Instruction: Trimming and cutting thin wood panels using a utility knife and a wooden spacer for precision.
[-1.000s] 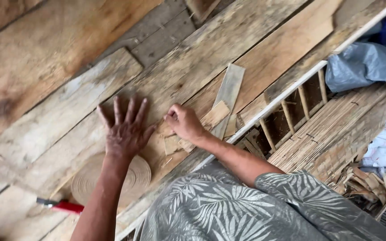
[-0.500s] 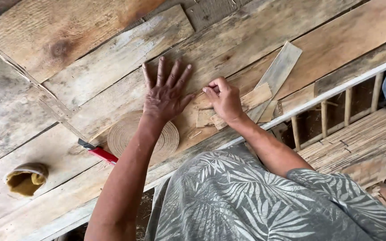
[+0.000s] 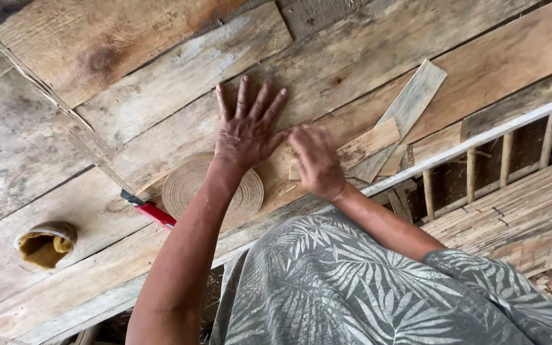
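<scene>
Since half a second ago, my right hand point(image 3: 316, 163) is lifting off the small wood pieces and blurring in motion, while my left hand point(image 3: 245, 131) is staying pressed flat on the bench point(image 3: 161, 83), fingers spread and holding nothing. Whether the right hand is pinching anything I cannot tell; the two hands are lying just beside each other, not joined. A short flat wood piece point(image 3: 368, 142) is resting just beside the right hand, overlapping a longer grey slat point(image 3: 410, 108). Under my left wrist a coiled woven disc point(image 3: 190, 185) is lying, touching a red-handled blade point(image 3: 151, 211). In my judgement, keeping the left palm firmly down is steadying the work best.
</scene>
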